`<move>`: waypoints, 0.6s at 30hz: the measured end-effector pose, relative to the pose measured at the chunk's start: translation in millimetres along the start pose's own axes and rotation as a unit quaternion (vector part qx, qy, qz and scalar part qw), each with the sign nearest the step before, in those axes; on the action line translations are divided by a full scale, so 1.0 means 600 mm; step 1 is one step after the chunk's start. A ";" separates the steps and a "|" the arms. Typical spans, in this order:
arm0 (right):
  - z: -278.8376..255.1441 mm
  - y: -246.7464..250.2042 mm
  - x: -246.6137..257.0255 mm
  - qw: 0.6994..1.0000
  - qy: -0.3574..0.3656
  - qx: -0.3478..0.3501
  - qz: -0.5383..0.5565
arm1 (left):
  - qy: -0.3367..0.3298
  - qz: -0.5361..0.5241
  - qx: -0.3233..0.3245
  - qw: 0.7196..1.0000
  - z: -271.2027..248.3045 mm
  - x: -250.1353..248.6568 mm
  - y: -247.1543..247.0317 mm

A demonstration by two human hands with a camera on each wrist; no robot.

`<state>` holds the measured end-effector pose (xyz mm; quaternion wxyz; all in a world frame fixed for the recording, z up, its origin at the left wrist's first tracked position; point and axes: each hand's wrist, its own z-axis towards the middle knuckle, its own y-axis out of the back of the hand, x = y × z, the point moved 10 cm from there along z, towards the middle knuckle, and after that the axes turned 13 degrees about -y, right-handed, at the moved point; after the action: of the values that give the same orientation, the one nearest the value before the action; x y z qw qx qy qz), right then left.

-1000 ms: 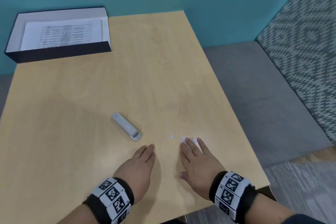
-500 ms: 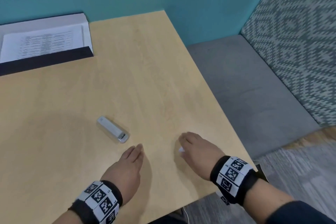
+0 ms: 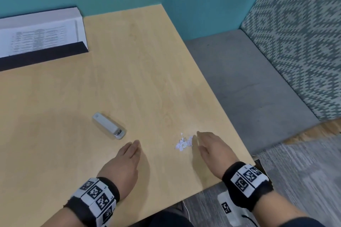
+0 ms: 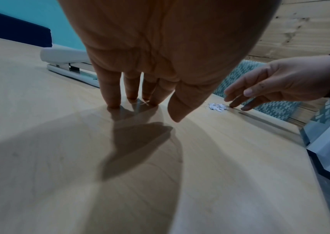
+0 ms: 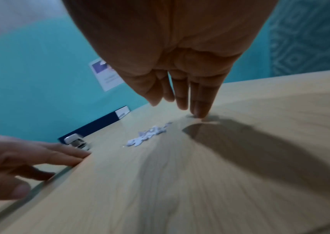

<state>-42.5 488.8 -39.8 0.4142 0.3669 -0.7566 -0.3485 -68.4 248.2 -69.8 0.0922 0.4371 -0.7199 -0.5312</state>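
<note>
A small heap of white paper scraps (image 3: 183, 143) lies on the wooden table (image 3: 129, 72) near its right front corner. My right hand (image 3: 200, 143) stands on edge just right of the scraps (image 5: 150, 134), fingers straight, fingertips (image 5: 200, 113) touching the table. My left hand (image 3: 132, 150) rests flat on the table left of the heap, fingers straight and together, holding nothing. A grey stapler (image 3: 108, 128) lies just beyond the left fingertips (image 4: 111, 101). The scraps (image 4: 217, 106) and the stapler (image 4: 69, 66) both show in the left wrist view.
A dark box (image 3: 46, 55) holding a printed sheet sits at the table's far left. A teal wall runs behind the table. A grey bench seat (image 3: 249, 79) with a patterned back lies to the right. A white device (image 3: 227, 208) lies on the floor below the front edge.
The right hand swept over the scattered scraps, covered them, then drew back to the right, leaving them bunched in one small heap. The left hand stayed flat.
</note>
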 end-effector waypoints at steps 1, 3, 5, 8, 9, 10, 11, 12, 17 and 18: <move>0.002 -0.002 -0.003 1.000 -0.011 -0.006 -0.001 | 0.001 0.004 0.002 1.000 0.000 0.000 0.000; 0.002 -0.021 0.017 1.000 0.006 0.004 -0.015 | 0.002 0.006 0.003 1.000 0.000 -0.001 0.001; 0.005 -0.052 0.048 0.997 0.045 0.021 -0.058 | 0.002 0.003 0.002 1.000 0.000 -0.002 0.001; 0.021 -0.084 0.076 0.984 0.066 0.011 -0.163 | 0.001 -0.003 0.005 1.000 0.001 -0.002 0.002; 0.025 -0.083 0.078 0.983 0.053 -0.011 -0.176 | 0.000 -0.001 0.007 1.000 0.001 -0.002 0.002; 0.027 -0.081 0.083 0.980 0.048 -0.030 -0.190 | 0.000 0.002 0.009 1.000 0.002 -0.002 0.002; 0.025 -0.082 0.089 0.978 0.049 -0.034 -0.199 | 0.001 0.002 0.010 1.000 0.002 -0.002 0.001; 0.023 -0.082 0.096 0.977 0.054 -0.039 -0.203 | 0.003 -0.001 0.011 1.000 0.001 -0.001 0.001; 0.015 -0.071 0.115 0.971 0.070 -0.070 -0.217 | 0.002 -0.005 0.004 1.000 0.002 0.002 -0.001; 0.014 -0.073 0.117 0.971 0.075 -0.069 -0.215 | 0.002 -0.005 0.005 1.000 0.001 0.002 -0.002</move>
<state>-65.7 410.1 -53.7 0.4091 0.5167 -0.6009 -0.4523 -69.0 247.9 -71.6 0.0888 0.4424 -0.7197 -0.5276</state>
